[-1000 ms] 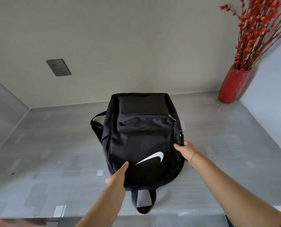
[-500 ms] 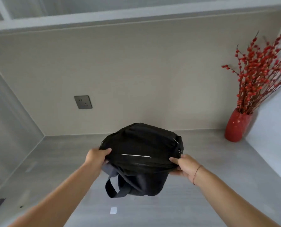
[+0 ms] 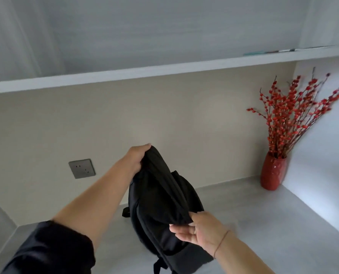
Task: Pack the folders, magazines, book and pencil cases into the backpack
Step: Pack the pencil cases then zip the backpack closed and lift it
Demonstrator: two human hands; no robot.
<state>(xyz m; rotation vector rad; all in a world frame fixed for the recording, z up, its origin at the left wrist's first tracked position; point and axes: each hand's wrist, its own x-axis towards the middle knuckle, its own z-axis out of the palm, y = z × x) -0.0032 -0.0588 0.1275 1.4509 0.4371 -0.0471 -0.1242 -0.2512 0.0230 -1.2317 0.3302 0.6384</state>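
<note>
The black backpack is held up off the grey desk, upright and turned edge-on to me. My left hand grips its top far corner, fingers curled over the fabric. My right hand holds the near lower edge of the black fabric, thumb on top and fingers underneath. A strap loop hangs at the bag's left and another strap dangles below. No folders, magazines, book or pencil cases lie on the desk in this view.
A red vase with red-berried branches stands in the desk's far right corner. A wall socket sits on the beige wall at left. A white shelf runs overhead, with flat items on its right end.
The backpack went from lying flat on the desk to lifted and turned upright. My left hand rose to its top corner, my right hand moved to its near edge. My view tilted upward.
</note>
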